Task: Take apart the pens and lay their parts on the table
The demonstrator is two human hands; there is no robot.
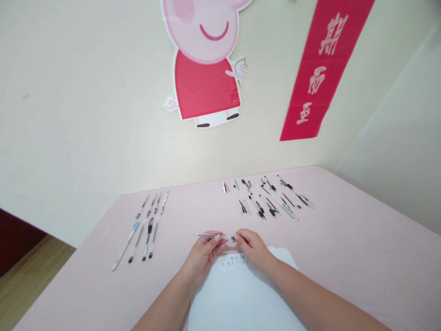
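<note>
My left hand (202, 254) is closed around a slim pen (204, 235) with a grey and clear barrel. The pen lies nearly level, its tip pointing left past my fingers. At its right end is a small black end cap (232, 238), pinched by the fingertips of my right hand (254, 247). Whether the cap is seated in the barrel or slightly apart, I cannot tell. Both hands are above the top edge of a white sheet (241, 299) that bears small dark marks.
On the left of the pink table (93, 294), several pens (150, 232) lie in two rows. Many loose pen parts (272, 207), mostly black caps, refills and clear barrels, are spread at the back right. A wall with a pig cutout (206, 87) and red banner (320, 69) rises behind.
</note>
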